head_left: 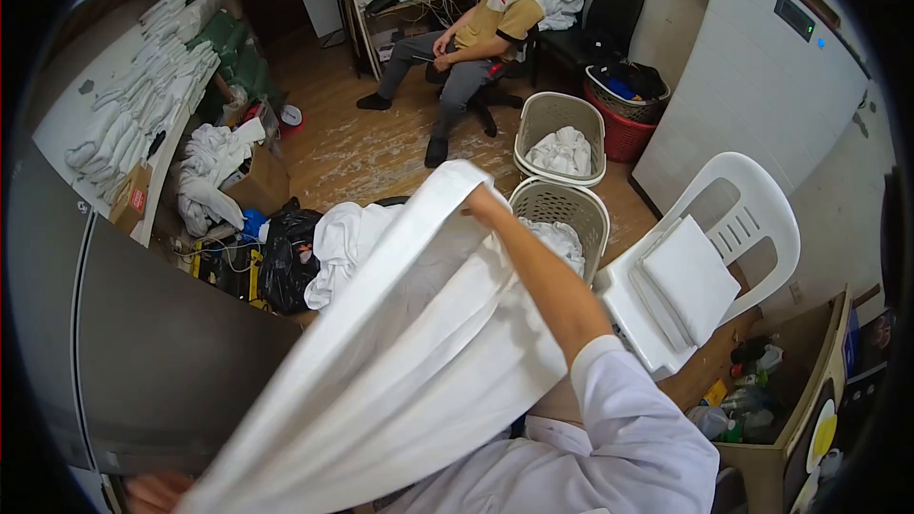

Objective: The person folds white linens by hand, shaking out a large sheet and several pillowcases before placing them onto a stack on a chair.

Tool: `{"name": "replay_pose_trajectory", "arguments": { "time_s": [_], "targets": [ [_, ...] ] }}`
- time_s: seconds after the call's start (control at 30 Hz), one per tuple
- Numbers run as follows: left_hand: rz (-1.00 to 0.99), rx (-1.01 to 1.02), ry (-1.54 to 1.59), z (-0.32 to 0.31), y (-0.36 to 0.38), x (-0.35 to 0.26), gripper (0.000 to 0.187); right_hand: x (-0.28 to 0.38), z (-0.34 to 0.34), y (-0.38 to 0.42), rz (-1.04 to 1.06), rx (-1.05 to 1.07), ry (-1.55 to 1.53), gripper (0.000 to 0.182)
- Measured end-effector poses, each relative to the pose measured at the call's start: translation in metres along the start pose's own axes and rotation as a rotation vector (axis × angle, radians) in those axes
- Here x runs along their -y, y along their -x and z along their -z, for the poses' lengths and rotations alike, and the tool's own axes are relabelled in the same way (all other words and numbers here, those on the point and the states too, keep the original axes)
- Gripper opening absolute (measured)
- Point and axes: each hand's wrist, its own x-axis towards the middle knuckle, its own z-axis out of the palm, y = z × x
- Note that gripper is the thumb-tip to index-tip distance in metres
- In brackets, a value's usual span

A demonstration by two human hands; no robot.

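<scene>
A large white sheet [428, 352] stretches diagonally in front of me, from the upper middle down to the lower left. My right hand [487, 207] grips its upper end, with the fingers partly hidden behind the folded edge. At the bottom left, my left hand [157, 493] is blurred and cut off by the frame; the sheet's taut lower end runs to it. Just behind the sheet lies a heap of white cloth [345, 246]. A white plastic chair [752, 228] to my right bears folded white cloths [687, 276].
Laundry baskets [562, 100] with white cloth stand ahead. A seated person [481, 33] is beyond them. Folded white linens [143, 86] fill a shelf at left, near a black plastic bag [288, 262] and a grey cabinet [162, 343]. A bin of bottles [800, 400] stands at right.
</scene>
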Motion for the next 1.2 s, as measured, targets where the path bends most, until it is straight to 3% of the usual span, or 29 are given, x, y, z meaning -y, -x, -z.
{"name": "replay_pose_trajectory", "arguments": {
  "time_s": [0.03,0.07,0.1,0.13,0.17,0.23,0.3,0.37,0.43,0.53,0.6,0.63,0.7,0.73,0.9,0.97,1.03,1.07,1.17,1.2],
  "targets": [
    [0.137,-0.343,-0.717,0.021,-0.007,-0.008,0.036,0.004,0.018,0.002,0.047,-0.093,-0.029,0.057],
    [0.2,-0.237,-0.971,0.043,-0.029,-0.008,0.037,0.012,0.048,0.006,-0.09,-0.121,-0.038,0.054],
    [0.267,-0.128,-1.222,0.067,-0.045,0.0,0.039,0.024,0.075,0.018,-0.099,-0.075,0.11,0.048],
    [0.381,-0.173,-1.281,0.077,-0.048,0.019,0.04,0.047,0.091,0.039,-0.111,-0.075,0.259,0.041],
    [0.499,-0.215,-1.332,0.081,-0.051,0.04,0.042,0.076,0.104,0.067,0.047,-0.027,0.589,0.037],
    [0.646,-0.098,-1.224,0.093,-0.051,0.075,0.045,0.119,0.135,0.11,0.121,0.082,0.826,0.042],
    [0.703,-0.107,-1.064,0.112,-0.042,0.118,0.045,0.142,0.165,0.141,0.146,0.178,0.842,0.056],
    [0.715,-0.087,-1.021,0.113,-0.041,0.157,0.046,0.196,0.15,0.206,-0.017,0.142,1.216,0.067],
    [0.704,-0.11,-0.962,0.148,-0.036,0.21,0.048,0.206,0.149,0.245,0.214,0.221,1.342,0.068],
    [0.666,-0.05,-0.994,0.19,-0.042,0.28,0.045,0.243,0.123,0.311,0.148,0.264,1.559,0.054],
    [0.702,-0.018,-0.989,0.204,-0.051,0.317,0.044,0.246,0.126,0.336,0.429,0.133,1.788,0.026],
    [0.747,-0.015,-0.972,0.202,-0.058,0.332,0.043,0.249,0.123,0.345,0.43,0.133,1.79,0.026],
    [0.747,0.012,-0.965,0.196,-0.069,0.359,0.042,0.257,0.117,0.362,0.883,-0.039,2.095,0.01],
    [0.712,-0.02,-0.962,0.176,-0.077,0.358,0.042,0.258,0.114,0.372,0.858,-0.161,2.201,0.011],
    [0.694,-0.061,-0.854,0.151,-0.103,0.37,0.039,0.272,0.151,0.39,0.802,-0.276,2.052,0.017],
    [0.868,-0.1,-0.581,0.161,-0.117,0.374,0.037,0.28,0.16,0.4,0.729,-0.412,1.771,0.02],
    [0.907,-0.066,-0.658,0.157,-0.136,0.365,0.039,0.293,0.171,0.413,0.761,-0.548,1.736,0.023],
    [0.74,-0.243,-0.549,0.135,-0.147,0.352,0.039,0.304,0.183,0.422,0.767,-0.659,1.711,0.024],
    [0.549,-0.127,-0.388,0.141,-0.183,0.348,0.038,0.356,0.204,0.45,1.084,-0.952,1.544,0.021],
    [0.555,-0.034,-0.357,0.109,-0.178,0.351,0.037,0.356,0.198,0.431,1.077,-0.838,1.322,0.017]
  ]
}}
